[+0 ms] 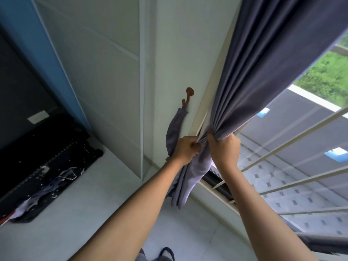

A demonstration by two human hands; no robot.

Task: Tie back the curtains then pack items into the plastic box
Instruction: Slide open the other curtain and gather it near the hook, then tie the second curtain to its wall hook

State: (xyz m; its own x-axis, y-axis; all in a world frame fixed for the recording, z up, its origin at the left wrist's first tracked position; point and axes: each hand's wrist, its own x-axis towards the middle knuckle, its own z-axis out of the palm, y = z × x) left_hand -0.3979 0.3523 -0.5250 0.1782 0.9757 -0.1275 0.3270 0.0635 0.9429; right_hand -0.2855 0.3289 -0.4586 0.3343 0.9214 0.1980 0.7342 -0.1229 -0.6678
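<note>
A grey curtain (263,59) hangs from the upper right and is bunched into folds beside the window frame. My left hand (185,149) grips the gathered cloth from the left. My right hand (224,149) grips the same bunch from the right, touching the left. Below my hands the curtain's tail (190,178) hangs loose. A matching grey tieback strap (174,129) dangles from a brown wall hook (187,98) just left of the bunch. No plastic box is in view.
A white wall (175,44) and panelled wardrobe (98,72) stand behind the hook. White window bars (293,178) run at the right. A black open case (43,166) with clutter lies on the pale floor at the left. My feet (165,254) show at the bottom.
</note>
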